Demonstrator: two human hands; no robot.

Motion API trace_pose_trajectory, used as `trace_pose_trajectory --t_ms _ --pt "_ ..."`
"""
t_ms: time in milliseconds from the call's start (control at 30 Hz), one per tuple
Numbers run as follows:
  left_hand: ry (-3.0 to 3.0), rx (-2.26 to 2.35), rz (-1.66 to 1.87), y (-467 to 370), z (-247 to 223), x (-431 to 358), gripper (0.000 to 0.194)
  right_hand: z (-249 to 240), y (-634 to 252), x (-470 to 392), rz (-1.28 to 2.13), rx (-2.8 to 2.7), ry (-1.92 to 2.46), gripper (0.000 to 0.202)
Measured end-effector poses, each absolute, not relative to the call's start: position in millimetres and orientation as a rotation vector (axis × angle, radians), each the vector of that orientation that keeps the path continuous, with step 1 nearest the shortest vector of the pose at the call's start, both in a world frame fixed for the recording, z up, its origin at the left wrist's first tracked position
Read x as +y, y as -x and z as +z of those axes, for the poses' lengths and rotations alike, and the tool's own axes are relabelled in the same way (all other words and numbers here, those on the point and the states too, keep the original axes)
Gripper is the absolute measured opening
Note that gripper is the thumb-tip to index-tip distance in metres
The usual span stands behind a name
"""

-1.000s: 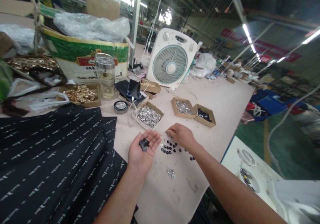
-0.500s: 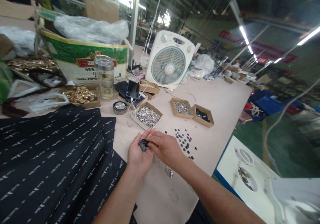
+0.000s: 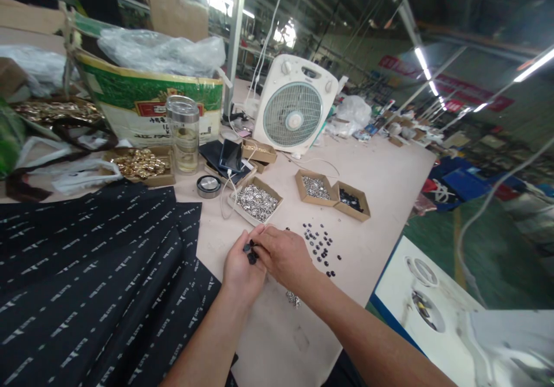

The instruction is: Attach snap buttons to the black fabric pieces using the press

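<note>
My left hand (image 3: 240,274) is cupped with its palm up, its fingers curled around several small black pieces (image 3: 251,256). Over that palm, my right hand (image 3: 289,255) has its thumb and fingers pinched together at one of these pieces. Their exact kind is too small to make out. To the right of my hands, loose round black pieces (image 3: 319,254) are scattered over the tabletop (image 3: 363,171). A little heap of silver metal pieces (image 3: 293,299) lies below my right wrist. Just beyond my fingertips stands an open carton tray of silver pieces (image 3: 257,202).
Farther back are a tray of silver bits (image 3: 315,187), a tray of black parts (image 3: 350,200), a phone (image 3: 231,156) on a cable, a glass jar (image 3: 185,136) and a box fan (image 3: 295,107). Printed black fabric (image 3: 86,283) covers the left side. The table's right edge borders a white machine (image 3: 426,306).
The black pieces in my left palm have shifted and look more spread apart. My right fingertips have moved slightly over them, while both hands stay in nearly the same place.
</note>
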State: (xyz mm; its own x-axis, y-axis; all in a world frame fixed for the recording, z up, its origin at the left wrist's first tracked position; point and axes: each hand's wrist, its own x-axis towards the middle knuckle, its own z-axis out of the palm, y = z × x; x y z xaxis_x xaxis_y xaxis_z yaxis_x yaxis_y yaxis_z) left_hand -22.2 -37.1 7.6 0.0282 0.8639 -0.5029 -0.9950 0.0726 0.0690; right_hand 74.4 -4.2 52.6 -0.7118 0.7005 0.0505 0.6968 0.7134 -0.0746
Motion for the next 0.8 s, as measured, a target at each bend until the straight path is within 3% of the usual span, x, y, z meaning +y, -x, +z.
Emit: trace_pose_trajectory --t_ms 400,600,800 --pt "0.348 0.464 1.5 23.5 7.1 -36.6 0.033 53.2 -81.6 -2.1 0.284 -2.784 1.071 0.017" --pt "0.344 0.476 1.544 23.8 4.5 -36.4 0.031 57.6 -131.3 35.0 0.538 -2.34 1.46 0.018" --pt "0.342 0.478 1.544 22.0 4.5 -37.1 0.032 41.6 -161.5 57.7 0.704 -2.356 1.719 0.02"
